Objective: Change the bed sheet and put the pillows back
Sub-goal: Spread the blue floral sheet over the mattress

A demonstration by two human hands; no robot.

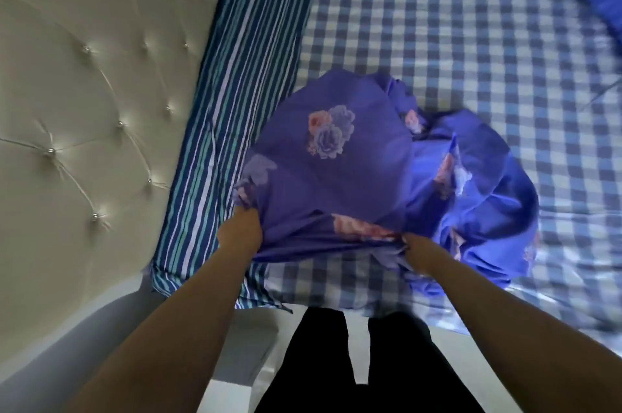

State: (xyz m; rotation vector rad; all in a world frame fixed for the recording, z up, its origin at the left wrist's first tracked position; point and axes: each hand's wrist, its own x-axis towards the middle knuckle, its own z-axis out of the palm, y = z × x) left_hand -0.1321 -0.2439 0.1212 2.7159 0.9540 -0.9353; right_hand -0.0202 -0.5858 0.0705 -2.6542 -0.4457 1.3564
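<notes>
The soft, light purple floral sheet, bunched on the checked bed beside the headboard, is gripped along its near edge by left hand and right hand.

The mattress is taken as landmark. A bundled sheet is lain on its near part. A pillow is set along its left edge, against the headboard. The sheet's near edge is held by the left hand and right hand. More cloth is seen at its far right.
</notes>
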